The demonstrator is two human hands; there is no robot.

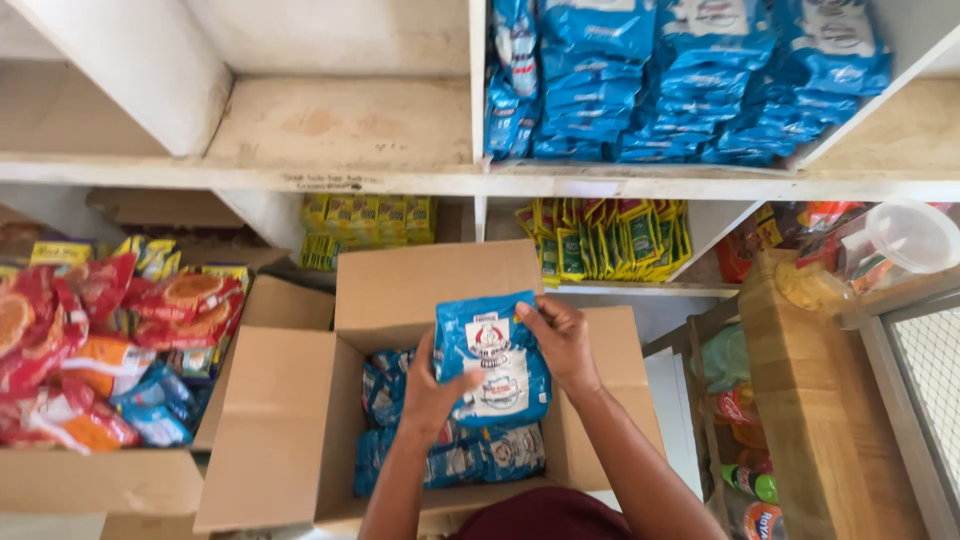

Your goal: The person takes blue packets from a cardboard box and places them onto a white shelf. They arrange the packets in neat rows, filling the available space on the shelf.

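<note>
Held packet: one blue-and-white packet (492, 360) at lower centre of the frame, above the open cardboard box (290, 400); both hands grasp it
Left hand (432, 392): clenched on the packet's lower left edge
Right hand (562, 342): gripping its upper right edge
Box contents: more blue packets (480, 455); number unclear
Upper right shelf (620, 180): stacked blue packets (680, 80), too many to count
Left of frame: second box of red and orange snack bags (100, 340)
Middle shelf: two groups of yellow-green sachets (610, 238)

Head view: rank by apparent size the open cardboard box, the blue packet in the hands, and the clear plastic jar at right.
1. Open brown cardboard box, largest by far.
2. Blue-and-white packet, held by both hands.
3. Clear plastic jar; it looks smaller, but it is partly cut off and at a different distance, so this is unsure.
</note>
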